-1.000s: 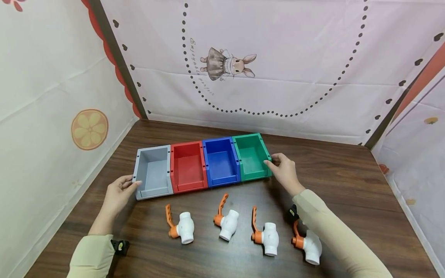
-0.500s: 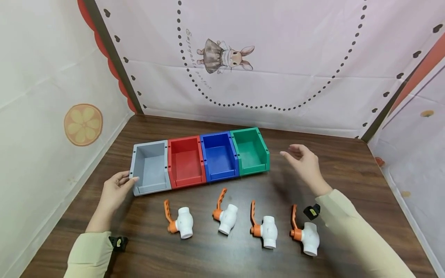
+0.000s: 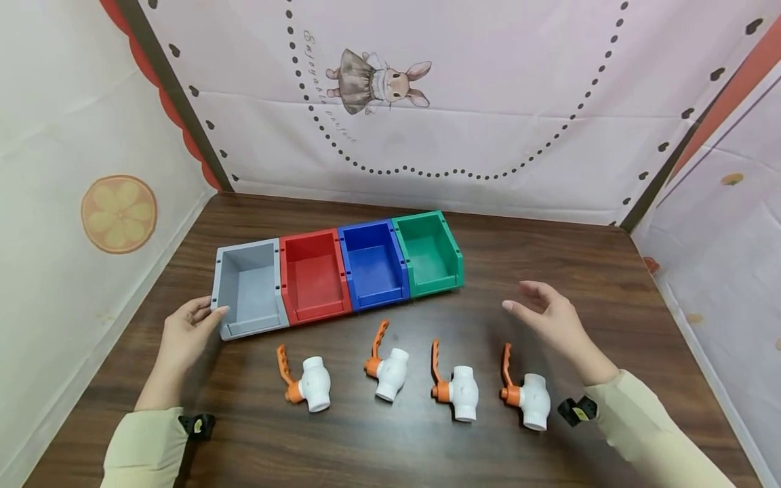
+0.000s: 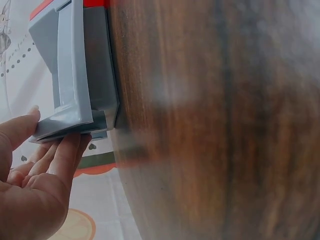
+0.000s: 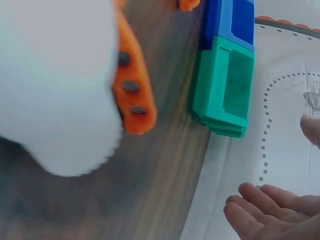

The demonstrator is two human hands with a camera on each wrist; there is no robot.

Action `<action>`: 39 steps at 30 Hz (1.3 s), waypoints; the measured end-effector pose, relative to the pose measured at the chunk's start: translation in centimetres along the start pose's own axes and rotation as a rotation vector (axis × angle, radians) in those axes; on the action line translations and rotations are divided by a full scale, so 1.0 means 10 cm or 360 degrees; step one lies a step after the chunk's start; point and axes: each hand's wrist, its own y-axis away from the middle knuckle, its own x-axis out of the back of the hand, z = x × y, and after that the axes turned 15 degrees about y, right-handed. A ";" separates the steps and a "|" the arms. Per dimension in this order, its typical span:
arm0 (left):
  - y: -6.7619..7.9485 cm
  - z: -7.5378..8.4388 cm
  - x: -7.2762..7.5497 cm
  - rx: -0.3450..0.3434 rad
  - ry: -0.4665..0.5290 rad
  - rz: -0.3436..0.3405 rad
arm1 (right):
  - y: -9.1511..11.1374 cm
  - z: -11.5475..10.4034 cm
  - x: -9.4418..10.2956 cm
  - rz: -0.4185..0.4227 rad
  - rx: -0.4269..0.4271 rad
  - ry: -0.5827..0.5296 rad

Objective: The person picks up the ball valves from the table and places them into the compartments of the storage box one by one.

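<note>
In the head view my left hand (image 3: 183, 335) pinches the left side wall of the grey storage bin (image 3: 256, 326), thumb over the rim and fingers outside it. The left wrist view shows the same hold on the bin's corner (image 4: 75, 112). Joined in a row to its right are a red bin (image 3: 320, 311), a blue bin (image 3: 383, 297) and a green bin (image 3: 436, 285). My right hand (image 3: 555, 322) is held above the table, right of the green bin, its fingers relaxed around nothing. Just below that hand lies a white ball valve (image 3: 535, 402) with an orange lever.
More white valves with orange levers lie in front of the bins: a left one (image 3: 316, 384), a middle one (image 3: 392, 374) and another (image 3: 464, 393). A printed cloth (image 3: 488, 129) hangs behind the brown wooden table (image 3: 342, 447) and at both sides.
My right hand has let go of the green bin's right wall and moved right, then back towards the valves. The left hand keeps its hold on the grey bin. The head view has shifted slightly.
</note>
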 end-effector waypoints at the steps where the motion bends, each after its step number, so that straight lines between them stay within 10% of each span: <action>1: 0.00 -0.01 0.01 0.0000 -0.0003 0.0002 | 0.02 0.00 -0.01 -0.0029 -0.0007 0.0014; 22: 0.00 -0.04 -0.02 0.0002 -0.0014 0.0042 | 0.74 0.27 -0.30 -0.0326 0.0071 0.0283; 39: 0.01 -0.01 -0.05 0.0007 -0.0022 0.0057 | 1.03 0.43 -0.44 0.0006 0.0213 0.0440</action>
